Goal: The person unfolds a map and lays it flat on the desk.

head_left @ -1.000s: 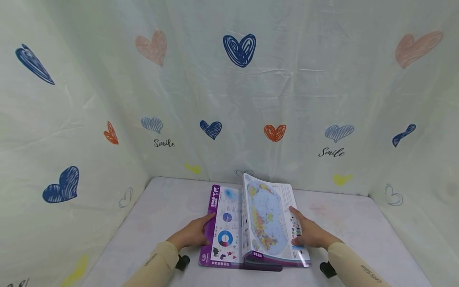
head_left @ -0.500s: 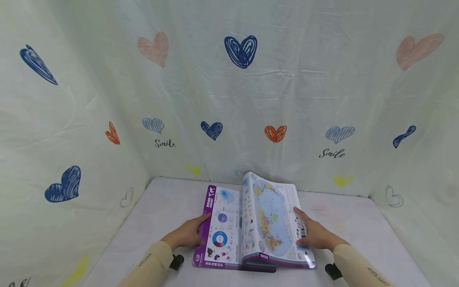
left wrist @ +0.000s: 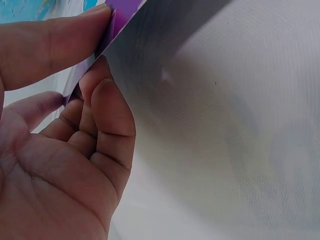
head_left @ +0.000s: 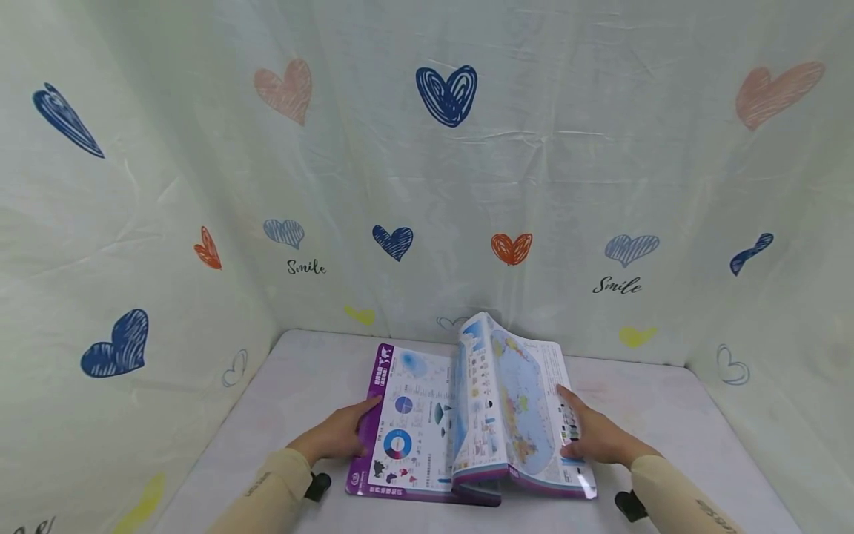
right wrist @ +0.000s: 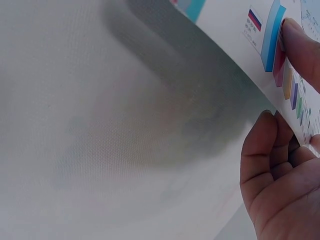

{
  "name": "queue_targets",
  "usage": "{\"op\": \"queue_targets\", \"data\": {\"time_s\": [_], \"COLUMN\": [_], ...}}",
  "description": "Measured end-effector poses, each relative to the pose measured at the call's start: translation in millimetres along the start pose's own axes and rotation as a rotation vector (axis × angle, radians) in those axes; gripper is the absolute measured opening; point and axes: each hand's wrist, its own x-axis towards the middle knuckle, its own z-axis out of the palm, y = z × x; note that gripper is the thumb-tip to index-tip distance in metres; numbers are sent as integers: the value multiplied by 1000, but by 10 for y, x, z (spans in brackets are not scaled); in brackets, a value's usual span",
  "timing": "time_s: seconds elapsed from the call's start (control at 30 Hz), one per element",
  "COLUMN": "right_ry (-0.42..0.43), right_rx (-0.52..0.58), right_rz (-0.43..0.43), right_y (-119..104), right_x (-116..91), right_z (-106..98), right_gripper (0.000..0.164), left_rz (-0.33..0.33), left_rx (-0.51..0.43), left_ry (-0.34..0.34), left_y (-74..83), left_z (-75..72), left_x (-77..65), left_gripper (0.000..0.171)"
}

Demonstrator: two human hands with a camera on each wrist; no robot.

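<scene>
A folded, glossy world map (head_left: 523, 404) with a purple border lies partly spread on the table in the head view. Its left panel (head_left: 416, 423) shows charts, and a raised fold (head_left: 480, 400) stands up in the middle. My left hand (head_left: 339, 432) pinches the left purple edge; in the left wrist view the thumb (left wrist: 55, 42) lies on top and curled fingers sit beneath. At the right edge my right hand (head_left: 603, 436) pinches the map sheet (right wrist: 235, 35), its thumb (right wrist: 302, 52) above and fingers below.
The white table (head_left: 667, 445) ends at a hanging white curtain (head_left: 567, 185) printed with hearts, which also closes off both sides. Dark wrist camera mounts (head_left: 630, 506) sit beneath each forearm.
Both hands have moved apart, the left one leftward and the right one rightward. The map has spread wider, and its middle fold has risen and opened, showing more printed panel.
</scene>
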Motion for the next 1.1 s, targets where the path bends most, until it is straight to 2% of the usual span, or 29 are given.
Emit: {"op": "queue_targets", "data": {"time_s": [0.4, 0.73, 1.1], "right_ry": [-5, -14, -5], "right_rx": [12, 22, -12], "right_rz": [0, 19, 21], "right_y": [39, 87, 123], "right_x": [-59, -96, -135], "right_z": [-70, -139, -216], "right_gripper": [120, 121, 119], "left_rz": [-48, -57, -80], "left_rx": [6, 6, 35], "left_ry": [-6, -11, 1], "left_y": [-68, -193, -249], "left_z": [-53, -77, -166], "left_x": [-28, -31, -115], "left_gripper": [98, 97, 98]}}
